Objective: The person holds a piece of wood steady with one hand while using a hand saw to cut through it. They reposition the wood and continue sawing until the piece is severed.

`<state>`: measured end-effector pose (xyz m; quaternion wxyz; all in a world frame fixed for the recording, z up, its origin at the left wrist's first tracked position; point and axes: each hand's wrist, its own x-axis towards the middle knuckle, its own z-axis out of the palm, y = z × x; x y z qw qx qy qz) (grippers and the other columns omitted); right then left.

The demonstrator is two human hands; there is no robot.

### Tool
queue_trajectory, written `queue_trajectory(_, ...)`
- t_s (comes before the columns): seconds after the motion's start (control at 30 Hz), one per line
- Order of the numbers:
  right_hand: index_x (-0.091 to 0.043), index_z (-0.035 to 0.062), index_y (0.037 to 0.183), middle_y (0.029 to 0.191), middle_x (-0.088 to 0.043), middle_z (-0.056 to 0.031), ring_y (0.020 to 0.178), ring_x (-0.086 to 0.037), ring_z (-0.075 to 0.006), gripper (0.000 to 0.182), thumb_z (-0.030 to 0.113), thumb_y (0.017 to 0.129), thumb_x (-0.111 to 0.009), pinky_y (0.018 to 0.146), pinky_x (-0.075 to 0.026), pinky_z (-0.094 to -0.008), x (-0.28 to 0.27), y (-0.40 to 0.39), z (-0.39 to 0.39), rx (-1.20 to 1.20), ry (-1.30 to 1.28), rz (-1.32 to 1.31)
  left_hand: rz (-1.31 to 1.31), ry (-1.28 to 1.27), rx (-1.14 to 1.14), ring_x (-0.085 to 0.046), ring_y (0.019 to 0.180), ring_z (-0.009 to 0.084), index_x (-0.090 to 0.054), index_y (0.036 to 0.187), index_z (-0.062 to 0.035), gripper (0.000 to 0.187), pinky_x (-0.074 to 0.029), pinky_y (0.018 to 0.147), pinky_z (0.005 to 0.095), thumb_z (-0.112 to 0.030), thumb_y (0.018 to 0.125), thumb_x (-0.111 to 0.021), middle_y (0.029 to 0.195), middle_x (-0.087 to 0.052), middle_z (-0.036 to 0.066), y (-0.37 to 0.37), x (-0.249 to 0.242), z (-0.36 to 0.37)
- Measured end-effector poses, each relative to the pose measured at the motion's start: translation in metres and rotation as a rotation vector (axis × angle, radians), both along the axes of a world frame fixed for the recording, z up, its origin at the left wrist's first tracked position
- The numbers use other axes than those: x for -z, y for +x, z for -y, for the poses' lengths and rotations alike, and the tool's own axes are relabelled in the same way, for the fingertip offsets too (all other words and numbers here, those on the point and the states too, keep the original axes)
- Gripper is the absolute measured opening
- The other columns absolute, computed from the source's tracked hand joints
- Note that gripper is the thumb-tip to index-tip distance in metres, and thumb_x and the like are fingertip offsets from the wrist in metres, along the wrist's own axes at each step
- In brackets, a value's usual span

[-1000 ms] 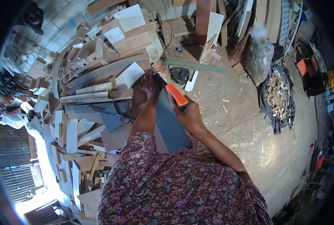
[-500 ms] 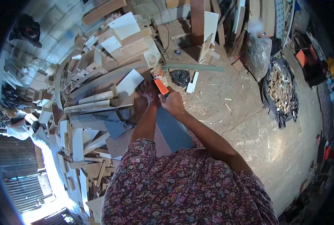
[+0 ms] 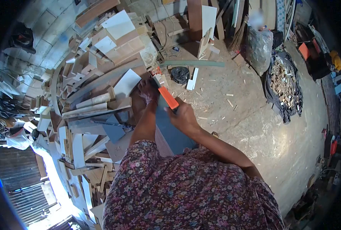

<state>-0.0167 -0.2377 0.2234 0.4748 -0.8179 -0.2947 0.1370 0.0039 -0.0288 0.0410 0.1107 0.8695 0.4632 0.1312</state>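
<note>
My right hand (image 3: 184, 116) is wrapped round the dark end of an orange-handled tool (image 3: 168, 97). The tool slants up and left, its dark far end close to my left hand. My left hand (image 3: 148, 92) lies on a brown board, its fingers spread and pointing away from me, beside a white panel (image 3: 127, 83). Below the tool, a blue-grey board (image 3: 173, 132) runs toward my body. Exactly what the tool's tip touches is too small to tell.
Wood offcuts (image 3: 88, 65) are heaped at the left. A black plastic bag (image 3: 180, 74) and an L-shaped white piece (image 3: 192, 79) lie on the floor ahead. At the right are a full clear sack (image 3: 259, 50) and a dark cloth of scraps (image 3: 283, 82).
My right hand has drawn back toward me and to the right with the orange tool, showing more of its dark far end. My left hand stays on the board. The view has shifted slightly.
</note>
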Motion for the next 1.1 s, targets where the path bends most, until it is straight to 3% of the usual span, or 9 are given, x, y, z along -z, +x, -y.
queue_trajectory(0.07,-0.053,-0.0016,0.090,0.067,-0.056,-0.0250,0.069,-0.058,-0.0408,0.025,0.015,0.075,-0.065,0.054,-0.044,-0.0402,-0.008,-0.001,0.016,-0.031,0.042,-0.133,0.008,0.014,-0.009,-0.038,0.114,0.0261,-0.055,0.105,-0.0158,0.033,-0.030,0.091,0.0478,-0.026,0.074,-0.056,0.115,-0.046,0.007,-0.002,-0.019,0.010)
queue_trajectory(0.2,-0.051,0.0002,0.092,0.067,-0.057,-0.0235,0.066,-0.058,-0.0400,0.025,0.013,0.075,-0.063,0.055,-0.045,-0.0429,-0.004,-0.013,0.028,0.024,0.106,-0.117,-0.024,-0.004,0.008,-0.036,0.117,0.0264,-0.055,0.105,-0.0154,0.032,-0.031,0.091,0.0466,-0.025,0.075,-0.056,0.118,-0.045,0.006,-0.004,-0.032,0.018)
queue_trajectory(0.23,-0.052,-0.0008,0.091,0.069,-0.057,-0.0240,0.070,-0.058,-0.0398,0.024,0.014,0.076,-0.064,0.056,-0.045,-0.0402,-0.008,-0.012,0.029,0.025,0.105,-0.150,-0.044,-0.030,-0.016,-0.036,0.117,0.0263,-0.055,0.105,-0.0153,0.030,-0.031,0.091,0.0465,-0.023,0.076,-0.054,0.118,-0.045,0.006,-0.004,-0.038,0.020)
queue_trajectory(0.3,-0.054,-0.0018,0.090,0.070,-0.057,-0.0245,0.073,-0.059,-0.0395,0.024,0.015,0.076,-0.064,0.056,-0.045,-0.0376,-0.007,-0.013,0.031,0.016,0.096,-0.186,0.042,0.033,0.022,-0.037,0.116,0.0264,-0.055,0.105,-0.0155,0.029,-0.032,0.091,0.0465,-0.022,0.077,-0.053,0.116,-0.046,0.005,-0.005,-0.001,0.006)
queue_trajectory(0.43,-0.054,-0.0013,0.089,0.070,-0.057,-0.0242,0.073,-0.058,-0.0403,0.023,0.015,0.076,-0.064,0.057,-0.046,-0.0382,0.013,-0.008,0.020,0.007,0.100,-0.119,0.180,0.164,0.048,-0.039,0.113,0.0261,-0.055,0.105,-0.0159,0.026,-0.033,0.089,0.0477,-0.018,0.080,-0.048,0.112,-0.047,0.006,-0.005,0.018,-0.002)
queue_trajectory(0.6,-0.054,-0.0003,0.087,0.071,-0.057,-0.0239,0.074,-0.058,-0.0397,0.023,0.016,0.075,-0.064,0.059,-0.046,-0.0378,0.028,-0.008,-0.008,-0.025,0.037,-0.069,0.035,0.102,0.079,-0.039,0.113,0.0253,-0.055,0.105,-0.0163,0.026,-0.034,0.087,0.0481,-0.020,0.080,-0.047,0.111,-0.047,0.005,-0.013,-0.008,0.005)
queue_trajectory(0.8,-0.053,0.0000,0.089,0.071,-0.058,-0.0242,0.072,-0.058,-0.0413,0.023,0.015,0.075,-0.063,0.060,-0.046,-0.0397,0.033,0.016,-0.007,0.019,0.173,-0.113,0.028,0.137,0.184,-0.040,0.112,0.0250,-0.055,0.105,-0.0168,0.026,-0.034,0.087,0.0478,-0.021,0.080,-0.047,0.111,-0.048,0.005,0.007,-0.034,0.018)
queue_trajectory(1.03,-0.052,-0.0002,0.085,0.065,-0.056,-0.0228,0.065,-0.057,-0.0411,0.020,0.015,0.076,-0.061,0.054,-0.045,-0.0434,-0.002,-0.018,0.029,-0.018,0.103,-0.088,-0.006,0.098,0.213,-0.040,0.112,0.0249,-0.055,0.105,-0.0172,0.027,-0.033,0.087,0.0476,-0.022,0.080,-0.047,0.110,-0.048,0.005,0.005,-0.020,0.007)
queue_trajectory(1.1,-0.052,-0.0001,0.085,0.065,-0.056,-0.0229,0.064,-0.057,-0.0407,0.022,0.016,0.075,-0.061,0.055,-0.046,-0.0444,0.023,-0.002,0.010,0.001,0.117,-0.022,-0.010,0.090,0.211,-0.040,0.112,0.0249,-0.055,0.105,-0.0173,0.027,-0.033,0.087,0.0476,-0.022,0.080,-0.047,0.110,-0.048,0.005,-0.001,-0.016,0.006)
